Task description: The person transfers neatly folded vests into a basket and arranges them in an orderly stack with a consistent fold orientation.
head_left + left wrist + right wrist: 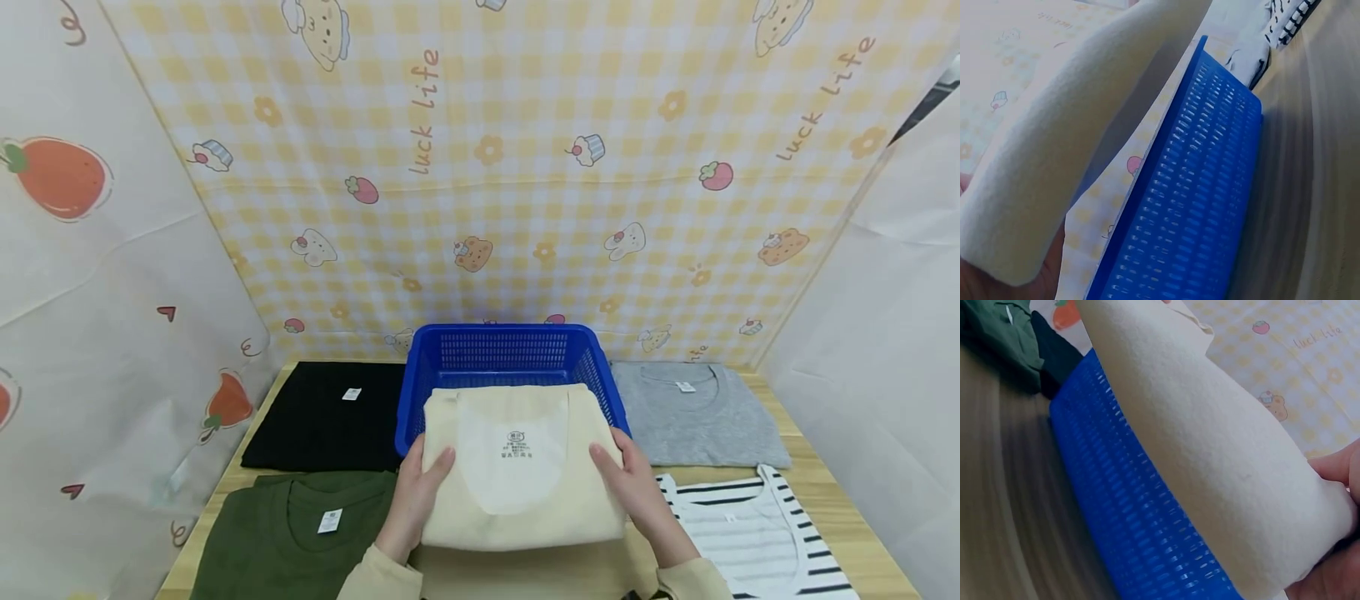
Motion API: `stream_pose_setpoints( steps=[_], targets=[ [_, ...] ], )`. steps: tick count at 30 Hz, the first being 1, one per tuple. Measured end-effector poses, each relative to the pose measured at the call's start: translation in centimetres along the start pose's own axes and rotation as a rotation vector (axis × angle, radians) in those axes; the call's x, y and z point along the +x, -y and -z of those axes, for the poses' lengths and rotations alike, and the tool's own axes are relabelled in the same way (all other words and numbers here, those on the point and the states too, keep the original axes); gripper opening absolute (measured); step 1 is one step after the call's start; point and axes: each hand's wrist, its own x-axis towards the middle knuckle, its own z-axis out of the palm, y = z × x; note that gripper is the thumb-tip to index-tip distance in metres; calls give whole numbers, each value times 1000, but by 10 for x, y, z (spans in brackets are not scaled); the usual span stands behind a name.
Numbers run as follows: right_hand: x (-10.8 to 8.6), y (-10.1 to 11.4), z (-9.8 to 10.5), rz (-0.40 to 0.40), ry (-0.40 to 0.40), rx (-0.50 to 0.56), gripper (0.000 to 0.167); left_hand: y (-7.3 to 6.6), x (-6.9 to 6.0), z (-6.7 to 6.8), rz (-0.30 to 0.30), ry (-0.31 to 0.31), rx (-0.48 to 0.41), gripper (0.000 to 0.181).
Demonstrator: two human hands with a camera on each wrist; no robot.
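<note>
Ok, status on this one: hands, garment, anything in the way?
Left hand and right hand gripping cream shirt by its sides. Shirt folded, held up, hiding basket's near side from head view. No obstruction visible.

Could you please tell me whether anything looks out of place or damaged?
Nothing looks spilled or damaged; the folded cream shirt looks neat. The one oddity is a dark patch at the head view's upper right, standing out against the pale checked backdrop and white side sheet where they meet.
</note>
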Motion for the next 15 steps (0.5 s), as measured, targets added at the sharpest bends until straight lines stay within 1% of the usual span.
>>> stream_pose_setpoints(
  steps=[5, 10, 15],
  targets=[
    [10, 0, -1, 6, 9, 13, 42, -2, 12, 0, -11, -1, 22, 50],
    [22, 2, -3, -3, 13, 16, 40, -3, 25, 2, 17, 11, 26, 51],
    [33, 7, -3, 12, 30, -3, 40, -3, 36, 1, 33, 3, 42, 50]
  ],
)
